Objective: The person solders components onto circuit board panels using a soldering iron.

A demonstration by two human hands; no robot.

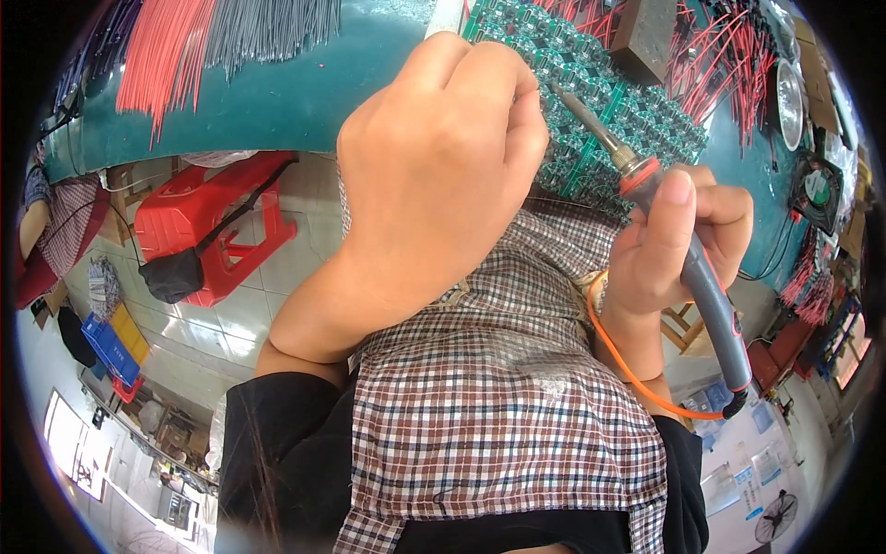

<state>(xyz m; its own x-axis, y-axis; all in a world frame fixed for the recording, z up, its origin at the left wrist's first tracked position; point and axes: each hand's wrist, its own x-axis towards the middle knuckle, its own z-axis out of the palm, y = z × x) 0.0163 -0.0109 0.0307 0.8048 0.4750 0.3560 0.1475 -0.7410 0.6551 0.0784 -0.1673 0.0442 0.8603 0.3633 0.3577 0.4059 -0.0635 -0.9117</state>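
My right hand (678,235) grips a soldering iron (715,305) by its grey and red handle. The iron's thin metal tip points up and left, close to my left fingertips. A sheet of green circuit boards (664,129) lies beneath the tip; I cannot tell if the tip touches it. Over the left part of that sheet, my left hand (438,157) is closed in a pinch. Its back faces up, so whatever the fingers hold is hidden. An orange cord (637,383) runs from the iron's lower end and loops up behind my right wrist.
A dark rectangular block (643,42) rests on the boards' far side, among loose red wires (729,60). Bundles of red wires (166,60) and grey wires (268,37) lie on the green table (268,115) at left. A red stool (208,217) stands below; a small fan (816,189) sits right.
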